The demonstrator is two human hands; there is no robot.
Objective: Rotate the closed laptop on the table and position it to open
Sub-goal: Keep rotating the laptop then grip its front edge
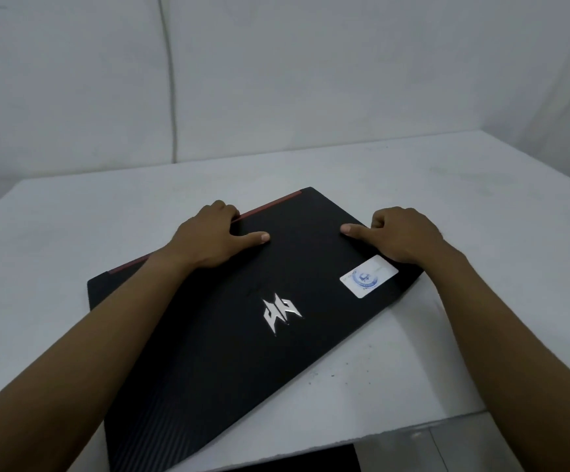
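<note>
A closed black laptop (229, 338) with a silver logo and a red strip along its far-left edge lies skewed on the white table (447, 199), one corner pointing away from me. My left hand (208, 236) grips the red-striped far edge, fingers curled over it and thumb flat on the lid. My right hand (402, 233) holds the far-right edge the same way, thumb pressed on the lid. A white sticker (368, 275) sits on the lid near my right wrist. The laptop's near corner reaches the table's front edge.
The table stands in a corner of white walls, with a thin cable (171, 97) running down the back wall. The table's front edge (413, 434) runs across the lower right, with tiled floor (481, 451) beyond it.
</note>
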